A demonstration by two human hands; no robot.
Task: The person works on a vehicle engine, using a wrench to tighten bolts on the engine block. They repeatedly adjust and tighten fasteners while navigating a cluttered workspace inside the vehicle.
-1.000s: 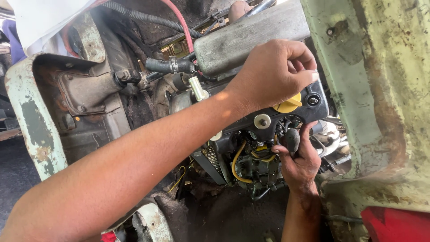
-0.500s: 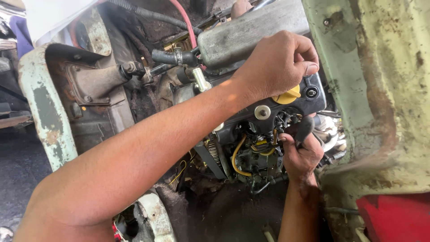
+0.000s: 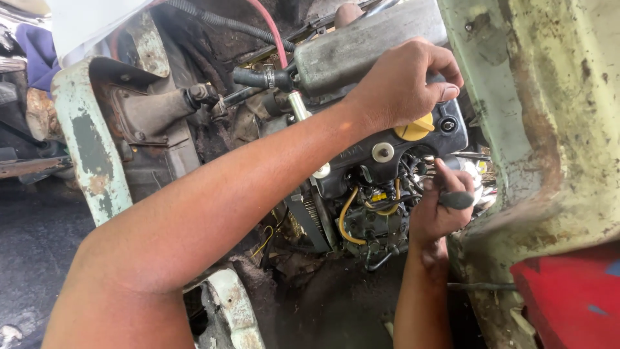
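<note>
My left hand (image 3: 403,84) reaches in from the lower left. Its fingers are curled tight over the top edge of the black engine cover (image 3: 387,155), just above a yellow filler cap (image 3: 415,129). Whatever lies under the fingers is hidden. Lower down, my right hand (image 3: 436,216) is closed around a dark tool handle (image 3: 456,199), held beside the yellow hoses (image 3: 349,216) and small fittings under the cover. The tool's working end is hidden behind the hand.
A grey cylindrical tank (image 3: 361,48) with a black hose (image 3: 255,79) and a red cable (image 3: 271,29) sits behind the engine. Worn pale-green body panels stand at the left (image 3: 90,155) and right (image 3: 542,116). A red part (image 3: 568,300) is at the lower right.
My right hand has risen slightly and the dark handle has swung from upright to lying across. My left hand has kept its hold above the yellow cap.
</note>
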